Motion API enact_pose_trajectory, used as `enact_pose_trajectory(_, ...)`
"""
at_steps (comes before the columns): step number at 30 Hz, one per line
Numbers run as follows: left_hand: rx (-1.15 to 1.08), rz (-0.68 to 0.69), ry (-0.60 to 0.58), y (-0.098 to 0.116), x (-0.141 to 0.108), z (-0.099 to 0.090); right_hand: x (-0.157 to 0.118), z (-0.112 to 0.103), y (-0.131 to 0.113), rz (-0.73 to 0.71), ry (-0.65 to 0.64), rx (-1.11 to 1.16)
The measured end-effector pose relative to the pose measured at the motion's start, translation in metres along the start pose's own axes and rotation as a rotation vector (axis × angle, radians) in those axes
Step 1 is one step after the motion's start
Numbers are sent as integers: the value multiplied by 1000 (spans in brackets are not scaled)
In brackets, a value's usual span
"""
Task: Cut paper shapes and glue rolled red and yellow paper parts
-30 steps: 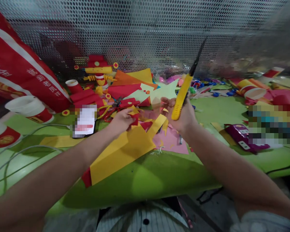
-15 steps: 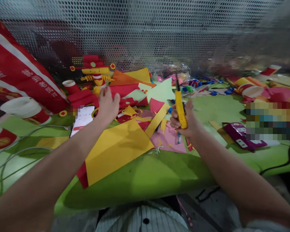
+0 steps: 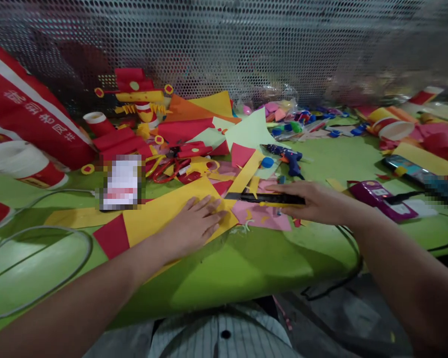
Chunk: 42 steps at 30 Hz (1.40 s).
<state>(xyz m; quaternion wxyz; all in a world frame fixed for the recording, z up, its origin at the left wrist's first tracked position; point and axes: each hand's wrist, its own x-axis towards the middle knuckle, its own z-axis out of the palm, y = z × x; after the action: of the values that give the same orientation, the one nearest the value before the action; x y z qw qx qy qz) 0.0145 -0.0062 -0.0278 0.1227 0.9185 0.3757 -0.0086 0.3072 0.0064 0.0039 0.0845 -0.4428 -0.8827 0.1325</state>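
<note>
My left hand (image 3: 194, 226) lies flat, fingers spread, on a large yellow sheet (image 3: 145, 219) near the table's front edge. In my right hand (image 3: 306, 199) is a yellow and black utility knife (image 3: 265, 199), held level with its blade pointing left at the sheet's right corner. A yellow strip (image 3: 248, 171) and a pink sheet with scraps (image 3: 272, 216) are beside the blade. Part of a red sheet (image 3: 112, 237) shows at the yellow sheet's left edge.
Scissors (image 3: 171, 169), a blue glue gun (image 3: 289, 158) and a blue cap (image 3: 267, 162) lie behind my hands. A phone (image 3: 121, 181) and paper cups (image 3: 26, 164) are left; a purple device (image 3: 383, 200) with a cable is right. Perforated metal stands behind.
My left hand has come down onto the yellow sheet. My right hand has lowered and turned the knife from upright to level, blade leftward. The view has shifted slightly.
</note>
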Motion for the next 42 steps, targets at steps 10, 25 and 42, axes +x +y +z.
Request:
enact_pose_trajectory(10,-112,-27,-3,-6,-2,4,-34,11,6,-107,36,-279)
enact_pose_trajectory(25,-114,-21,11,-6,-1,5,-37,18,9,-139,87,-300)
enact_pose_trajectory(42,-78,-14,-14,-6,-1,7,-34,20,11,-143,66,-316)
